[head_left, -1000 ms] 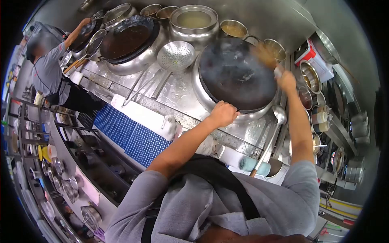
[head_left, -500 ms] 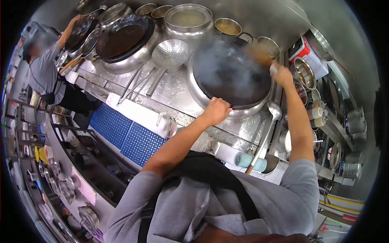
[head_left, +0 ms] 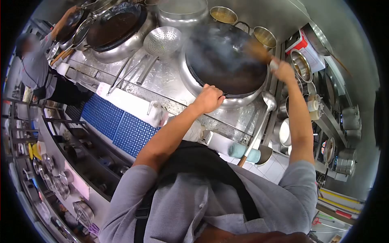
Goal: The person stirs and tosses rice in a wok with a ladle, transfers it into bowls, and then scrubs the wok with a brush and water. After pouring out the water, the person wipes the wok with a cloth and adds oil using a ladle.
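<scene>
A large dark wok (head_left: 227, 60) stands on the steel range, with smoke or steam rising from it. My left hand (head_left: 209, 98) is closed on the wok's near rim, at its left. At the right side of the wok, my right hand (head_left: 283, 71) is wrapped round the pale handle of a brown brush (head_left: 257, 50), whose bristles are blurred by motion over the wok's right part. Left of the wok lies a perforated skimmer (head_left: 162, 41). A long-handled ladle (head_left: 268, 101) leans at the wok's lower right, its bowl near the rim.
Another person (head_left: 34, 60) stands at the far left, an arm stretched toward a further wok. A second wok (head_left: 117, 26) sits left of the skimmer. Metal pots (head_left: 223, 15) line the back. Bowls (head_left: 300, 65) and squeeze bottles stand at right. A white cloth (head_left: 154, 113) lies along the front edge.
The view has shifted, so the range appears higher and further left. The brush remains in my right hand over the wok's right side, and my left hand stays at the rim. The smoke has changed shape.
</scene>
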A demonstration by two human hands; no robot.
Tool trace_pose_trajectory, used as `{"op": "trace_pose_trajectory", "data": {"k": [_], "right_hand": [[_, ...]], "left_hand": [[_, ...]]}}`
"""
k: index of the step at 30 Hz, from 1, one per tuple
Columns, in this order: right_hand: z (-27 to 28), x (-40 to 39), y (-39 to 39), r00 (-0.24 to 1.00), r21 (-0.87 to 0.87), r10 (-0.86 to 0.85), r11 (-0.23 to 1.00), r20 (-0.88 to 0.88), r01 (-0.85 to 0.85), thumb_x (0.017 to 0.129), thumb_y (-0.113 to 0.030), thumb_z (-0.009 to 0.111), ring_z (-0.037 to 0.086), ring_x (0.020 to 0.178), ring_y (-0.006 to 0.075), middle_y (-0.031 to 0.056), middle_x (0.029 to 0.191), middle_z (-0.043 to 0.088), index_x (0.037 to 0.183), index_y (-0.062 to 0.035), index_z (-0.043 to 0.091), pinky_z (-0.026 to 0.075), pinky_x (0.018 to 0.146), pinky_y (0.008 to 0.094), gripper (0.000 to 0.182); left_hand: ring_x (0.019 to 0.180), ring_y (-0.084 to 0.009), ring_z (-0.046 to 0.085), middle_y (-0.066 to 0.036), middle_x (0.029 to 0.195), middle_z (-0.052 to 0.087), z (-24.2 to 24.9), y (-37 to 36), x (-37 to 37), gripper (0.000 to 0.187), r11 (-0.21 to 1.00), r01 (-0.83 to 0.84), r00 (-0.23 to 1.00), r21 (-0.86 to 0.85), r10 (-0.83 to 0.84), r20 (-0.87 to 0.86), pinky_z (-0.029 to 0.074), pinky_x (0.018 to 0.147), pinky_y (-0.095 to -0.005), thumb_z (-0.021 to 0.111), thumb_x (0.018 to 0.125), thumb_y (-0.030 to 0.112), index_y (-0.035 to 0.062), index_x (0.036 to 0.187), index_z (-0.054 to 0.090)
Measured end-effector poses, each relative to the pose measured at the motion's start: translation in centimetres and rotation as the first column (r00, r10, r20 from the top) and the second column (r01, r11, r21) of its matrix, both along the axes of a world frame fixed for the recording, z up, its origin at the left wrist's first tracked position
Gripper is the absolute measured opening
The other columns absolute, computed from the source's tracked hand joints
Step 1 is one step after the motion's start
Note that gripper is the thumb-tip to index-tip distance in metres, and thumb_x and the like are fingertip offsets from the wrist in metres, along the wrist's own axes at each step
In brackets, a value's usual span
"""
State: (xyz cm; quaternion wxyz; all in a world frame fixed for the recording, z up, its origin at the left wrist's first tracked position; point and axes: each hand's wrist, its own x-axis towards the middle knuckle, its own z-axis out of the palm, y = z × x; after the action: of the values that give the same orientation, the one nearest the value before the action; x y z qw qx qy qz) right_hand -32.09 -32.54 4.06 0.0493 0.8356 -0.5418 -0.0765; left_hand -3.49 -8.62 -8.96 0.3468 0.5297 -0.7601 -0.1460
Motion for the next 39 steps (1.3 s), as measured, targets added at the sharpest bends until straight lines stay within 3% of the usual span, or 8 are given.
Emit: {"op": "trace_pose_trajectory", "data": {"k": [4, 9, 13, 19, 22, 26, 32, 39], "right_hand": [[-3.9, 6.1, -0.7, 0.960, -0.101, -0.213, 0.967, 0.183, 0.234, 0.084, -0.034, 0.064, 0.068, 0.104, 0.0342, 0.0181, 0.113, 0.070, 0.128, -0.0139, 0.060, 0.054, 0.091, 0.0452, 0.048], [-6.7, 10.3, 12.4, 0.771, 0.234, 0.343, 0.817, 0.537, -0.527, 0.080, -0.027, 0.074, 0.064, 0.111, 0.0383, 0.0232, 0.124, 0.064, 0.141, -0.0124, 0.053, 0.049, 0.099, 0.0418, 0.067], [0.0, 3.2, 12.4, 0.895, 0.746, -0.192, 0.635, 0.403, -0.200, 0.083, -0.025, 0.073, 0.071, 0.096, 0.0271, 0.0161, 0.117, 0.069, 0.142, -0.0231, 0.054, 0.061, 0.068, 0.0364, 0.062], [-0.2, 2.5, 0.4, 0.945, -0.221, -0.158, 0.949, 0.287, 0.225, 0.086, -0.034, 0.064, 0.068, 0.099, 0.0391, 0.0225, 0.103, 0.071, 0.142, -0.0175, 0.051, 0.054, 0.087, 0.0484, 0.060], [-6.6, 7.5, 2.8, 0.999, -0.032, 0.009, 0.999, -0.041, -0.010, 0.083, -0.035, 0.071, 0.071, 0.088, 0.0354, 0.0180, 0.111, 0.070, 0.134, -0.0145, 0.056, 0.058, 0.077, 0.0450, 0.058], [-3.9, 11.4, 14.1, 0.787, 0.688, -0.174, 0.618, 0.592, -0.381, 0.082, -0.025, 0.074, 0.066, 0.063, 0.0200, 0.0105, 0.102, 0.070, 0.148, -0.0243, 0.047, 0.059, 0.057, 0.0315, 0.071], [-6.7, 1.2, 4.2, 0.984, 0.159, 0.067, 0.983, 0.165, -0.093, 0.083, -0.024, 0.072, 0.070, 0.091, 0.0253, 0.0114, 0.109, 0.071, 0.146, -0.0259, 0.047, 0.057, 0.048, 0.0341, 0.067], [-7.2, 10.8, 3.1, 0.826, 0.562, -0.164, 0.800, 0.539, -0.208, 0.084, -0.018, 0.071, 0.060, 0.053, 0.0183, 0.0101, 0.090, 0.068, 0.146, -0.0288, 0.048, 0.052, 0.045, 0.0312, 0.067]], "left_hand": [[0.087, -0.0321, 0.061, -0.013, 0.080, 0.065, 0.8, 0.4, 0.0, 0.018, 0.999, 0.010, 1.000, 0.035, -0.011, 0.020, 0.043, 0.084, -0.0429, 0.064, 0.088, 0.018, 0.0035, 0.077, 0.065], [0.090, -0.0355, 0.062, -0.017, 0.104, 0.062, 3.4, 3.4, 0.3, 0.020, 0.993, -0.088, 0.947, -0.082, 0.058, -0.315, 0.048, 0.090, -0.0407, 0.068, 0.085, 0.006, 0.0040, 0.104, 0.069], [0.094, -0.0334, 0.064, -0.015, 0.097, 0.066, 6.3, 8.8, 3.1, 0.016, 0.987, -0.013, 0.904, 0.158, 0.079, -0.420, 0.051, 0.083, -0.0403, 0.066, 0.088, 0.011, 0.0033, 0.101, 0.069], [0.093, -0.0289, 0.068, -0.016, 0.099, 0.070, 6.8, 11.7, 2.6, 0.016, 0.959, 0.142, 0.916, 0.246, -0.033, -0.399, 0.052, 0.083, -0.0354, 0.066, 0.090, 0.009, 0.0008, 0.103, 0.070], [0.093, -0.0264, 0.068, -0.015, 0.101, 0.071, 5.6, 13.8, 3.1, 0.016, 0.942, 0.141, 0.919, 0.306, -0.009, -0.394, 0.053, 0.084, -0.0344, 0.067, 0.091, 0.009, 0.0004, 0.104, 0.070], [0.088, -0.0205, 0.067, -0.013, 0.096, 0.071, 4.4, 18.5, 5.8, 0.018, 0.890, 0.002, 0.883, 0.456, 0.212, -0.418, 0.052, 0.080, -0.0320, 0.066, 0.094, 0.011, -0.0018, 0.106, 0.068], [0.089, -0.0109, 0.064, -0.010, 0.099, 0.072, 4.6, 23.4, 7.7, 0.019, 0.784, -0.106, 0.759, 0.611, 0.461, -0.460, 0.052, 0.080, -0.0267, 0.064, 0.095, 0.008, -0.0044, 0.110, 0.068], [0.085, -0.0154, 0.067, -0.011, 0.093, 0.072, 6.0, 23.8, 6.6, 0.019, 0.832, -0.196, 0.819, 0.519, 0.430, -0.380, 0.052, 0.077, -0.0302, 0.065, 0.094, 0.012, 0.0004, 0.109, 0.070]]}}
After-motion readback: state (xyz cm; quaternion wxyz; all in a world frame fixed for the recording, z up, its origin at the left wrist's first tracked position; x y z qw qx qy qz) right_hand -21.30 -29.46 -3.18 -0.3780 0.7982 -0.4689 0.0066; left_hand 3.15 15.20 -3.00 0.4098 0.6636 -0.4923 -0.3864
